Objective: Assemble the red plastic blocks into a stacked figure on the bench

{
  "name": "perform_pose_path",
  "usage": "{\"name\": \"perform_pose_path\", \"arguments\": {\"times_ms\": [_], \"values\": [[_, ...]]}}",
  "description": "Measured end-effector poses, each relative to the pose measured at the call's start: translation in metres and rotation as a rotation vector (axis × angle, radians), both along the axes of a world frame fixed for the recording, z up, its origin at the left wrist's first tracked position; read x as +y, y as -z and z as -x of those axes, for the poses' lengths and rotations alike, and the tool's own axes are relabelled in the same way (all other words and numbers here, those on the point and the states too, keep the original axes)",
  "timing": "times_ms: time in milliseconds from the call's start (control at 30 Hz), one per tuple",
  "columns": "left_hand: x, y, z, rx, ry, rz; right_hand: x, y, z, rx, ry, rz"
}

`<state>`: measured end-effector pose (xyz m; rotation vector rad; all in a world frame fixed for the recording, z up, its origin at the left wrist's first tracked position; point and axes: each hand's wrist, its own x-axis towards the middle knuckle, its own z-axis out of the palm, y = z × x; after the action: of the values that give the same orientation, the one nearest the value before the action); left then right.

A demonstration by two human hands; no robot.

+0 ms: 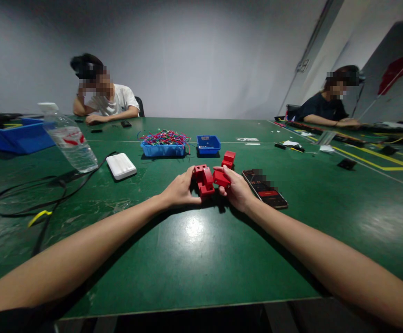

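My left hand [182, 188] is closed around a red block with round holes and notches [204, 179], fingers behind it and thumb in front. My right hand [236, 188] grips a smaller red block [221, 177] between thumb and fingers. The two pieces are held side by side, close together just above the green table; whether they touch I cannot tell. Another red block [228, 158] stands behind my right hand. Parts of both held pieces are hidden by my fingers.
A phone [264, 188] lies right of my right hand. Behind are a blue bin of coloured wires [164, 150] and a small blue bin [208, 145]. A white box [121, 166], tilted water bottle [70, 141] and black strap [24, 213] lie left. Two people sit across the table.
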<state>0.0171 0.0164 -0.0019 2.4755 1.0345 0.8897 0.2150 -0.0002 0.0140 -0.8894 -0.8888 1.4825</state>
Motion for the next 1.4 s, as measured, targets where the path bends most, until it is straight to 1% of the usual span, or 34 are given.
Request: {"name": "perform_pose_path", "arguments": {"times_ms": [233, 333, 433, 767, 833, 1000, 1267, 1400], "values": [[0.001, 0.001, 0.000, 0.006, 0.000, 0.003, 0.004, -0.007, -0.006, 0.102, 0.028, 0.106], [0.000, -0.001, 0.000, 0.006, 0.003, 0.011, 0.003, -0.008, -0.006, 0.188, 0.021, 0.115], [-0.001, -0.003, 0.000, 0.000, 0.012, 0.013, 0.002, -0.009, -0.004, 0.217, 0.012, 0.105], [0.000, 0.000, 0.000, 0.030, -0.027, 0.015, 0.003, -0.005, -0.003, 0.078, 0.063, -0.044], [0.001, 0.001, 0.000, 0.034, -0.037, 0.006, 0.003, -0.003, -0.003, 0.032, 0.061, -0.044], [0.001, 0.001, 0.000, 0.004, -0.005, 0.008, 0.002, 0.002, -0.003, -0.059, 0.075, -0.031], [-0.001, -0.001, -0.001, -0.024, 0.018, 0.010, 0.006, 0.004, -0.004, -0.023, 0.036, -0.059], [0.000, -0.001, -0.001, -0.005, 0.003, 0.014, 0.007, 0.006, -0.004, 0.024, 0.063, -0.092]]}}
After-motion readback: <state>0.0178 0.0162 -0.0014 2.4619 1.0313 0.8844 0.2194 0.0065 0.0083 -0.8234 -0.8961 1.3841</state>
